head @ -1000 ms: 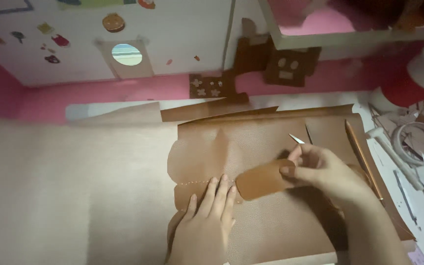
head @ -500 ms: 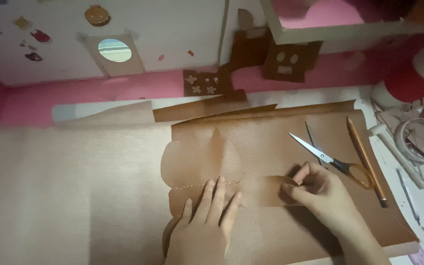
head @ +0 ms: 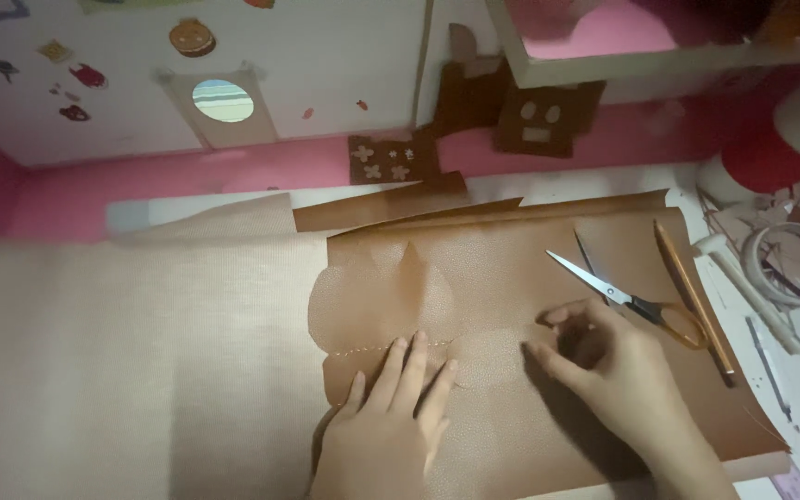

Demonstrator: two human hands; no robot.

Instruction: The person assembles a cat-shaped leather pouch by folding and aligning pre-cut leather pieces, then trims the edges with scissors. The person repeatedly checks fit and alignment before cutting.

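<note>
Both hands on brown leather, pressing a cut piece flat.

Left hand point(head: 391, 417) spread, fingers laid flat over the lower edge of the lobed cut piece point(head: 381, 301), seemingly to keep it from sliding on the leather sheet point(head: 548, 389) beneath (a dotted line runs just under the fingertips). Right hand point(head: 604, 366) loosely curled just right of a rounded flap point(head: 493, 356), thumb and forefinger apart, fingertips down on the sheet, pinching nothing visible. Scissors point(head: 618, 292) lying partly parted near the right hand, within easy reach, tips toward the sheet's middle. Pencil point(head: 692, 296) lengthwise beside them along the right edge. Tape roll point(head: 793, 264) and scraps further right, off the sheet. Small brown cut-outs point(head: 391, 159) propped against the pink wall behind.
</note>
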